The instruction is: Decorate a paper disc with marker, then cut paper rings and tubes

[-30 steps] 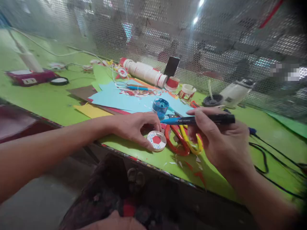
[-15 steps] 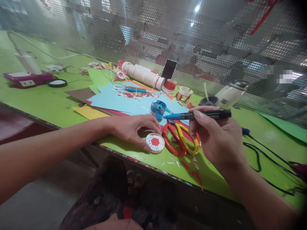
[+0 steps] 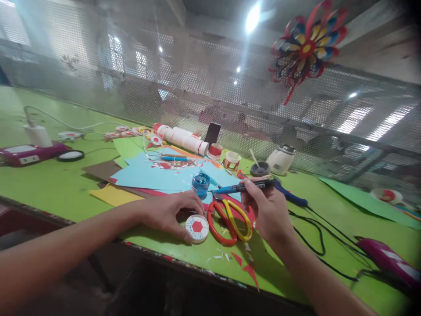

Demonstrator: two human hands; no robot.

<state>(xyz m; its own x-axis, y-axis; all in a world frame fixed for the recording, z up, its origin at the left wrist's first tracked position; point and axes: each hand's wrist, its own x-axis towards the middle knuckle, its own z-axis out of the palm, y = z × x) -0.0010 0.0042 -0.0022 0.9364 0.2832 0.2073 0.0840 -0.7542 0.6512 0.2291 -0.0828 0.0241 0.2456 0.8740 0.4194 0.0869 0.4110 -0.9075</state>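
Note:
My left hand (image 3: 169, 214) holds a small round white disc (image 3: 191, 229) between thumb and fingers near the table's front edge. The disc bears a red hexagon, thin lines and blue dots. In my right hand (image 3: 263, 206) is a marker pen (image 3: 241, 187) with a dark barrel and a blue front end, held roughly level. Its tip hovers close to a small glass jar of blue paint (image 3: 201, 184); contact cannot be made out. Scissors with one orange and one yellow handle (image 3: 235, 221) lie between my hands, their blades partly hidden.
Light-blue paper sheets (image 3: 141, 173) lie behind the jar, with paper scraps. Farther back are a row of stacked paper cups (image 3: 180, 139), a phone (image 3: 212, 133) and a white bottle (image 3: 281, 159). A blue-handled tool (image 3: 292, 195) with a black cord and a purple power strip (image 3: 388, 259) lie at right.
The view has tilted upward, bringing a hanging flower ornament and the right-hand power strip into sight. Both hands keep their holds; the pen stays near the jar.

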